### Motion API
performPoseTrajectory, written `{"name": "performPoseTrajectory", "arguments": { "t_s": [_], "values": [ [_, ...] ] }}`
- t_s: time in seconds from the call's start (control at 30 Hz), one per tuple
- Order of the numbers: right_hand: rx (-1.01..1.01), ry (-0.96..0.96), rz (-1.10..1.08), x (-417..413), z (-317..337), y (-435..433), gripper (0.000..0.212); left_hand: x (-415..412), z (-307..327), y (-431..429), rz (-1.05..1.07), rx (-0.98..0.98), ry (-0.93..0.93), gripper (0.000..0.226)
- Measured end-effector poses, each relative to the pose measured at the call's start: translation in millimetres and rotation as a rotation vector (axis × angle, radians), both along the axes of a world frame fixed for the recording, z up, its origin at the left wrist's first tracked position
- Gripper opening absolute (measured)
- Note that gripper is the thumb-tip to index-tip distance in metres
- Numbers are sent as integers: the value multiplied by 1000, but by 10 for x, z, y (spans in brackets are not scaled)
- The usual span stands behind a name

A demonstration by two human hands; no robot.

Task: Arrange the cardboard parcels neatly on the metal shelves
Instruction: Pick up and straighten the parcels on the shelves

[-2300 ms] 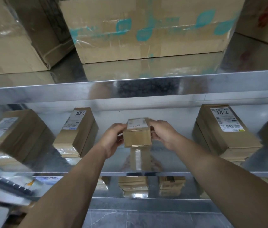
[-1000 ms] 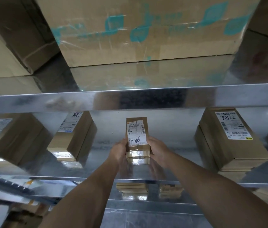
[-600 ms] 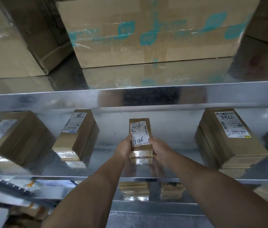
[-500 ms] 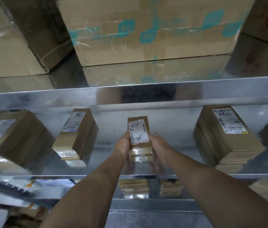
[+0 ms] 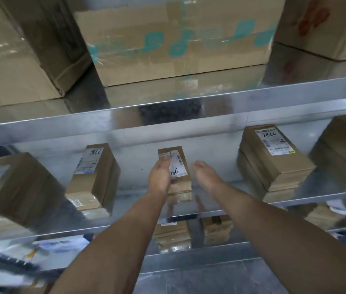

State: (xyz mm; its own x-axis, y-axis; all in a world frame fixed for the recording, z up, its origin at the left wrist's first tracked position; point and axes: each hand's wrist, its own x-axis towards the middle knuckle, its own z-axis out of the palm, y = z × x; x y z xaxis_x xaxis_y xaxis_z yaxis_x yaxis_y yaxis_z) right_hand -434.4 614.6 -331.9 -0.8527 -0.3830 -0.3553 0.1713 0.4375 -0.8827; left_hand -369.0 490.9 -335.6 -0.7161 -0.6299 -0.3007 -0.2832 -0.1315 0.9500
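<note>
A small cardboard parcel (image 5: pixel 180 169) with a white label marked "7786" lies flat at the middle of the metal shelf (image 5: pixel 138 200). My left hand (image 5: pixel 159 176) rests on the parcel's left part, its fingers laid over the label. My right hand (image 5: pixel 204 172) hovers just right of the parcel, apart from it, fingers relaxed and holding nothing. More labelled parcels lie on the same shelf: one to the left (image 5: pixel 95 172), a stack to the right (image 5: pixel 274 160), and a bigger one at the far left (image 5: pixel 12 183).
Large cardboard boxes (image 5: pixel 178 39) fill the shelf above, whose front edge (image 5: pixel 167 115) overhangs my hands. Another box (image 5: pixel 342 149) sits at the far right. Small parcels (image 5: pixel 172 233) stand on the shelf below. Blurred clutter lies at the lower left.
The small parcel went from held upright to lying flat on the shelf. My right hand has let go and moved off to the right; my left hand now lies on top.
</note>
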Motion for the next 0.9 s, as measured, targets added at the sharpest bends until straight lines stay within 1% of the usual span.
{"name": "performPoseTrajectory", "arguments": {
  "t_s": [0.03,0.07,0.1,0.17,0.23,0.27,0.33,0.37,0.4,0.5,0.53,0.63,0.73,0.8,0.9],
  "values": [
    [11,10,-14,0,7,54,50,-10,-13,51,-11,-1,-7,60],
    [17,25,-25,-6,19,113,48,-30,-42,77,-21,1,-15,67],
    [21,32,-36,-32,21,174,47,-40,-9,142,-33,2,-31,65],
    [34,42,-45,-85,18,273,46,-63,29,221,-25,21,-34,50],
    [41,47,-58,-151,20,375,46,-106,37,318,-36,50,-31,45],
    [39,47,-73,-183,34,421,45,-148,9,356,-42,50,-30,51],
    [17,49,-107,-276,63,541,38,-283,-114,447,-36,39,-19,72],
    [6,52,-122,-350,81,620,35,-371,-176,503,-29,43,-17,78],
    [0,58,-131,-421,113,712,34,-454,-179,590,-31,54,-19,78],
    [-8,90,-138,-612,223,972,36,-597,-40,890,-52,41,-17,52],
    [-1,107,-141,-719,270,1124,38,-716,-46,1030,-45,32,-11,49],
    [15,120,-155,-947,348,1397,42,-936,-63,1304,-41,41,13,49],
    [51,131,-162,-1254,404,1686,40,-1158,-67,1643,-42,59,14,54],
    [78,156,-157,-1381,424,1840,37,-1263,-76,1822,-33,63,26,53],
    [75,174,-141,-1525,381,2048,40,-1403,-88,2036,-15,68,26,51]
  ]
}}
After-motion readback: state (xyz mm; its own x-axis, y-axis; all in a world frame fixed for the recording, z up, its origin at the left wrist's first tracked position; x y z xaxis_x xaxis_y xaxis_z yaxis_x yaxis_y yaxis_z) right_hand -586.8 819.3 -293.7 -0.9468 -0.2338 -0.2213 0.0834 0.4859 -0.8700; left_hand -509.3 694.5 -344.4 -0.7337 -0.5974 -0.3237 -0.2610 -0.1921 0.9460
